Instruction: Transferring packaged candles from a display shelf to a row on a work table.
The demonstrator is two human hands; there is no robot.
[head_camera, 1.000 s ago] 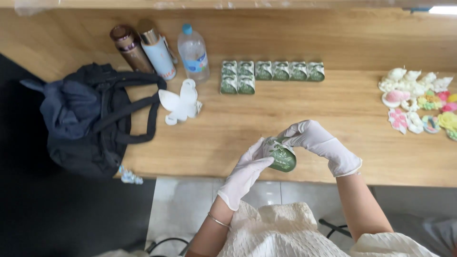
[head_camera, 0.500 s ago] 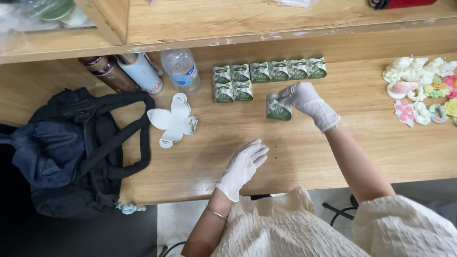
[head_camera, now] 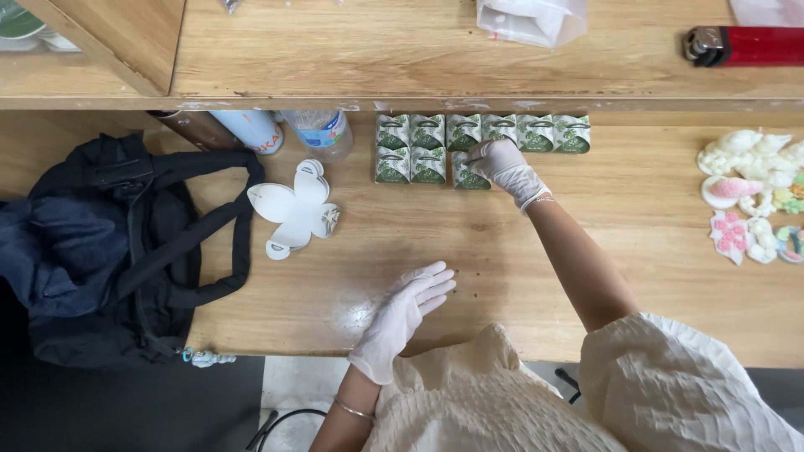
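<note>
A person seen from above works at a wooden table (head_camera: pixel 586 243), both hands in thin white gloves. The right hand (head_camera: pixel 501 166) reaches toward twelve o'clock, arm nearly straight, fingers curled down and closed over a small green-and-white box (head_camera: pixel 466 174). That box sits in the front row, third along, touching its neighbour among the other boxes (head_camera: pixel 481 132), which stand in two rows against the shelf edge. Judging by its look, the box is folded card: light, easily crushed, smooth under a glove, best pinched gently at its side walls rather than the top flaps.

The left hand (head_camera: pixel 402 314) lies flat and empty on the table at about seven o'clock from the boxes, fingers loosely spread, pointing toward one o'clock.

At nine o'clock from the boxes lies an unfolded white cutout (head_camera: pixel 295 208), and beyond it a dark bag (head_camera: pixel 109 251). Bottles (head_camera: pixel 285 130) stand under the shelf (head_camera: pixel 419 50). Pastel shapes (head_camera: pixel 754 197) sit at three o'clock.
</note>
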